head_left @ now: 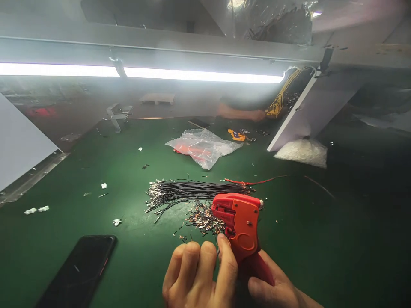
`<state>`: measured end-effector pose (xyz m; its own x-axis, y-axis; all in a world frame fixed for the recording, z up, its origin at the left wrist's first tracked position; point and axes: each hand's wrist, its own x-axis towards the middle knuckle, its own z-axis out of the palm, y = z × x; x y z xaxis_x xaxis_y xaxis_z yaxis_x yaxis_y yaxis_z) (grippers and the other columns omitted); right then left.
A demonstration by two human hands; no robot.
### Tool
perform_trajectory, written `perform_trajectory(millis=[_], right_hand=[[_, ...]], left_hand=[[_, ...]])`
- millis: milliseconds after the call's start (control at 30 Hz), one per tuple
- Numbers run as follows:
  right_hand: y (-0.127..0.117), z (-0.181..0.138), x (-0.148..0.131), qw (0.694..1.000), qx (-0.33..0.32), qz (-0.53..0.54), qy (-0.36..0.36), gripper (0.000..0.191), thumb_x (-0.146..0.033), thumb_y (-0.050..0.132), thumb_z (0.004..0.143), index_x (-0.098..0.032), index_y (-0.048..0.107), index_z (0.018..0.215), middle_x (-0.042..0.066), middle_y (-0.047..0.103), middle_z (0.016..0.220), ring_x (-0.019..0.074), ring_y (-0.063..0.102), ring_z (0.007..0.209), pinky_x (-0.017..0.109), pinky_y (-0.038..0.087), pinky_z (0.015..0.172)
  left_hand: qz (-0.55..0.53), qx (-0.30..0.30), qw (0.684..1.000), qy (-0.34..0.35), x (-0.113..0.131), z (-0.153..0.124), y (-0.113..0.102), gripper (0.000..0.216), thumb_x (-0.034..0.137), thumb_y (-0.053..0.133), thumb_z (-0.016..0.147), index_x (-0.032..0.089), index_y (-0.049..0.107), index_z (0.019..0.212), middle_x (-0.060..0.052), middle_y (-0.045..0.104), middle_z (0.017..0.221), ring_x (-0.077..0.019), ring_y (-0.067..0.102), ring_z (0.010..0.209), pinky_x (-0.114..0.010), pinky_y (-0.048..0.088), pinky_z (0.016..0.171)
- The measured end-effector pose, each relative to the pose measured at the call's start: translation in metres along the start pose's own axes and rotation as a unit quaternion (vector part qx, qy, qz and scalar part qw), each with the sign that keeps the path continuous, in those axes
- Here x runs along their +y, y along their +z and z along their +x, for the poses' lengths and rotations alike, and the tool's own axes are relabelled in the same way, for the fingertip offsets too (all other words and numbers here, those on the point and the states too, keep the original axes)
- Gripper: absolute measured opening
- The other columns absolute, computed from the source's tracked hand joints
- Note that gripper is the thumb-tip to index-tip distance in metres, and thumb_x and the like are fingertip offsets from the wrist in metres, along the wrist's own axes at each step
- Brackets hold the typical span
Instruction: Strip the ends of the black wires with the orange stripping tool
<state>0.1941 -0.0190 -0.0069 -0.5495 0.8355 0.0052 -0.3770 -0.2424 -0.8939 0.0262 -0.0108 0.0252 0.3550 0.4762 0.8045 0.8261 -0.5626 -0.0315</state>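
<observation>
Wire stripper: red-and-orange hand tool (246, 224), held upright at near centre, slotted head facing left; position is just right of the clippings and at the near edge of the wire bundle's right end, as seen.
Right hand: closed around the red handle of the tool (278, 291); the grip is firm-looking, with the thumb on the near side.
Left hand: fingers curled, raised left of the handle (199, 273); the index fingertip is at the tool, below its head. A thin dark piece shows beside this finger; whether the hand grips it cannot be told.
Wire bundle: black wires (192, 190) laid side by side on the green work surface (138, 252), beyond the hands; metal terminals at the left ends.
Clippings: loose heap of short pieces (205, 218), between bundle and left hand.
Red strand: lies along the far right side of the bundle (261, 182).
Phone: near left, dark screen up (78, 269).
Far centre: clear plastic bag (208, 147) over a red item; yellow tool (236, 135) to its right.
Far right: bag of white contents (303, 152) against a slanted panel (316, 100).
Far side: another person's hand (257, 115) beside yellow wires (282, 98).
</observation>
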Motion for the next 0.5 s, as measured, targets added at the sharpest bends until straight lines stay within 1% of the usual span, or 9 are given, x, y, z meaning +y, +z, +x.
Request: perform_trajectory(millis=[133, 233, 300, 400, 500], right_hand=[[0.001, -0.002, -0.001, 0.999, 0.007, 0.004, 0.039, 0.045, -0.062, 0.068, 0.081, -0.017, 0.065, 0.08, 0.005, 0.058, 0.074, 0.0195, 0.057, 0.07, 0.036, 0.048, 0.074], [0.002, -0.003, 0.002, 0.998, 0.011, 0.018, 0.062, 0.046, -0.064, 0.065, 0.082, -0.017, 0.063, 0.082, 0.002, 0.053, 0.069, 0.0153, 0.051, 0.061, 0.032, 0.046, 0.064], [0.003, -0.004, 0.006, 0.997, 0.024, 0.025, 0.063, 0.046, -0.063, 0.066, 0.082, -0.018, 0.061, 0.084, 0.0, 0.049, 0.066, 0.0138, 0.049, 0.057, 0.03, 0.044, 0.06], [0.003, -0.004, 0.014, 0.997, 0.047, 0.038, 0.052, 0.048, -0.065, 0.069, 0.078, -0.018, 0.059, 0.081, -0.001, 0.046, 0.064, 0.0127, 0.045, 0.054, 0.029, 0.042, 0.055], [0.004, -0.003, 0.02, 0.997, 0.051, 0.04, 0.047, 0.05, -0.068, 0.069, 0.076, -0.019, 0.057, 0.081, -0.003, 0.044, 0.063, 0.0118, 0.041, 0.052, 0.029, 0.04, 0.053]], left_hand=[[-0.007, 0.005, 1.0, -0.005, 0.002, 0.001, 0.0, 0.018, 0.004, 0.062, 0.081, 0.012, 0.069, 0.095, -0.001, 0.057, 0.063, -0.016, 0.047, 0.068, -0.03, 0.04, 0.07], [0.0, 0.012, 1.0, -0.007, 0.003, 0.002, 0.0, 0.015, 0.006, 0.064, 0.082, 0.014, 0.069, 0.093, 0.0, 0.057, 0.064, -0.0145, 0.048, 0.066, -0.03, 0.041, 0.071], [0.007, 0.012, 1.0, -0.01, 0.004, 0.002, 0.0, 0.015, 0.005, 0.063, 0.082, 0.015, 0.069, 0.092, 0.001, 0.057, 0.064, -0.0138, 0.048, 0.064, -0.03, 0.041, 0.07], [0.006, 0.016, 1.0, -0.019, 0.007, 0.002, 0.001, 0.016, 0.004, 0.061, 0.083, 0.016, 0.069, 0.089, 0.002, 0.056, 0.063, -0.0127, 0.049, 0.063, -0.029, 0.041, 0.071], [0.011, 0.02, 0.999, -0.027, 0.009, 0.001, 0.001, 0.015, 0.004, 0.061, 0.083, 0.016, 0.069, 0.088, 0.002, 0.056, 0.062, -0.0131, 0.05, 0.062, -0.03, 0.041, 0.071]])
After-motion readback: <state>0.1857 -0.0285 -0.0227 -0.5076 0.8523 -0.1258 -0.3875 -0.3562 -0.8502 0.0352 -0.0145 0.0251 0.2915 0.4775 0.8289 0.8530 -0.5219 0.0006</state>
